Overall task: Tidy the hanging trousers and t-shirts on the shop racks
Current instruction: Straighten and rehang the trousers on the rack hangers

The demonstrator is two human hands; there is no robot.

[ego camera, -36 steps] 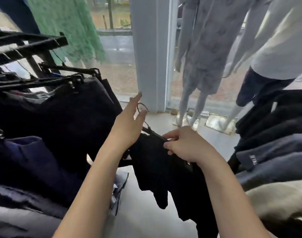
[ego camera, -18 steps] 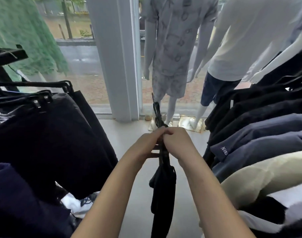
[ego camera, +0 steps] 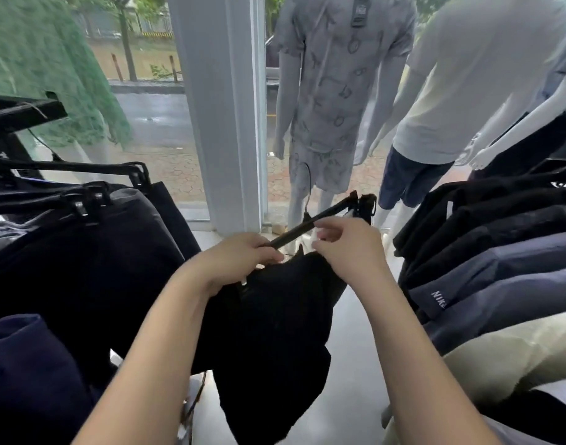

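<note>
A grey-blue sleeve (ego camera: 468,284) hanging at right reads "NIKE", while mid-aisle the left hand (ego camera: 243,261) grips a black hanger (ego camera: 310,224) by its near end and the right hand (ego camera: 346,248) pinches the black garment (ego camera: 275,332) beneath it.

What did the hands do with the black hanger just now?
The hanger swung from upright to slanting away rightward, and the black garment fanned out below. The left hand still grips it; the right hand moved apart, grip unclear. The racked clothes stayed put.
</note>
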